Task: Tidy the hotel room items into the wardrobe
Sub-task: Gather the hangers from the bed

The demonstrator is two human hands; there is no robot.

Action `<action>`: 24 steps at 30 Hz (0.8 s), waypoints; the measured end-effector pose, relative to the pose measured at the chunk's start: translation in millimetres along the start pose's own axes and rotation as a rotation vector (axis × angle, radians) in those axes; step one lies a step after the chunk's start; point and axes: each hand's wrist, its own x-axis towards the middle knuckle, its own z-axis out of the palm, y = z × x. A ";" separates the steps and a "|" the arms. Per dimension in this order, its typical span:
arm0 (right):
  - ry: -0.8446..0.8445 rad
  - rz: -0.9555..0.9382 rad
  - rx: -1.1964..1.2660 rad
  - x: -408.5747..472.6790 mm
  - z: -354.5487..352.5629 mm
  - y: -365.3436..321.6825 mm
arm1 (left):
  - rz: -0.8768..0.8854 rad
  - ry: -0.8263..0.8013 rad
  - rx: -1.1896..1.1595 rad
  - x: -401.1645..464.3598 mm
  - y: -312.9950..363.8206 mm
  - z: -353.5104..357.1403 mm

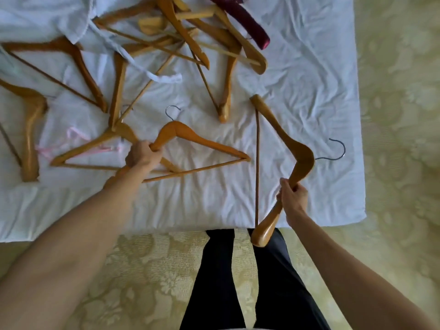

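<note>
Hands closed on hangers above bed: left hand on hanger, right hand on second hanger, gripped by shoulders for carrying.

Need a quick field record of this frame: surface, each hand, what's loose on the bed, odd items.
surface: bed with white sheet, patterned carpet around it
left hand: grip closed on the shoulder of a wooden hanger, hook pointing away
right hand: grip closed on a second wooden hanger, hook pointing right
loose: pile of wooden hangers at the far side of the bed
odd items: maroon padded hanger, pink ribbon, white cloth strip
wardrobe: not in view
</note>
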 end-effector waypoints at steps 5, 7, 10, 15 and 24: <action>-0.196 -0.112 0.085 -71.6 -35.6 -75.7 | -0.053 -0.260 -0.409 -95.6 7.7 -51.6; -0.288 -0.203 0.043 -96.6 -47.0 -102.2 | -0.040 -0.329 -0.500 -132.0 14.3 -63.0; -0.486 -0.292 -0.066 -130.1 -59.7 -134.0 | -0.025 -0.289 -0.649 -187.5 28.6 -78.4; -0.771 -0.504 -0.253 -172.1 -72.8 -159.5 | -0.060 -0.112 -0.940 -275.2 43.5 -89.0; -1.278 -0.803 -0.502 -263.4 -54.8 -173.5 | -0.308 0.394 -1.344 -381.2 6.2 -112.8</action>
